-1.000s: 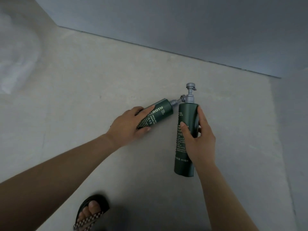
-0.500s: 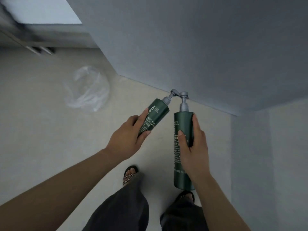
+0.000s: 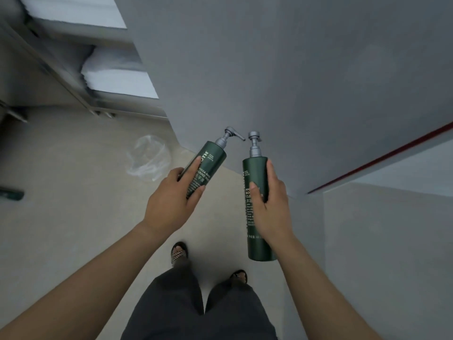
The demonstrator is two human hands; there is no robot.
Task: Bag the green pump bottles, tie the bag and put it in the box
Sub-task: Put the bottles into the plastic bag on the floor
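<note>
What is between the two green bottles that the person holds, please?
Nothing. In the head view the smaller bottle and the taller bottle are apart; only bare floor and grey wall show through the gap.

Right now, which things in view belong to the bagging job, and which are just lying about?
Job:
- shorter bottle, held in left hand
- taller bottle, held in right hand
- clear plastic bag on the floor

Lying about:
- dark object at the left edge, too cropped to identify

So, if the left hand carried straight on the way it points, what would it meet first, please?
Probably the grey wall: the left hand and its tilted dark green pump bottle aim up-right at it, though depth is unclear.
</note>
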